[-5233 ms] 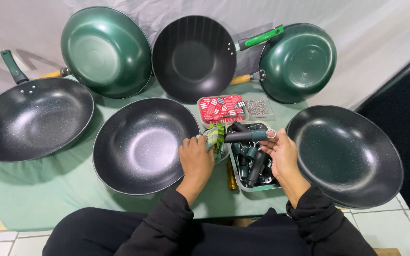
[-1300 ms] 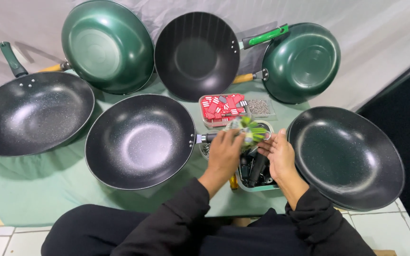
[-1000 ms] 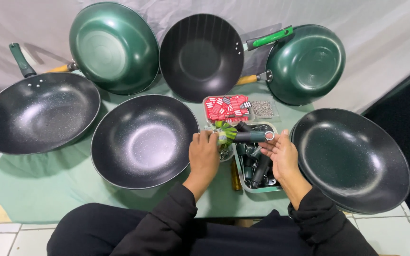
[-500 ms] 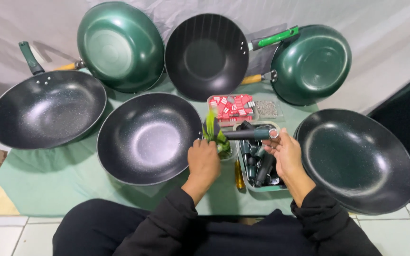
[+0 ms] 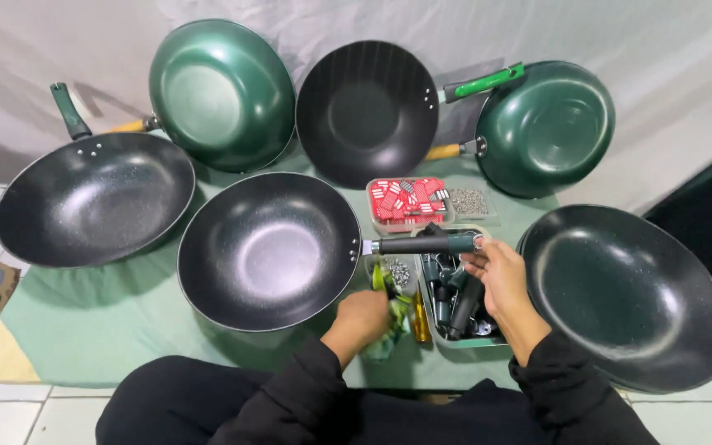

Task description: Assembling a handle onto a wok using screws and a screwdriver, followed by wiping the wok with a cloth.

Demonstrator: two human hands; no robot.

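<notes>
Six pans lie on the green cloth [image 5: 109, 313] we sit at. Our right hand [image 5: 500, 276] pinches the end of the dark handle [image 5: 422, 244] on the centre black pan [image 5: 269, 250], fingers [image 5: 478, 257] closed round its tip. That pan sits mid-cloth, near the front edge. Our left hand [image 5: 364, 317] is curled shut on crumpled green plastic wrap [image 5: 393, 317], just in front of the handle. Grey tray of dark handles [image 5: 455, 301] sits under the right hand. Red parts box [image 5: 407, 200] is behind it. Big black pan [image 5: 624, 292] lies at the right edge.
</notes>
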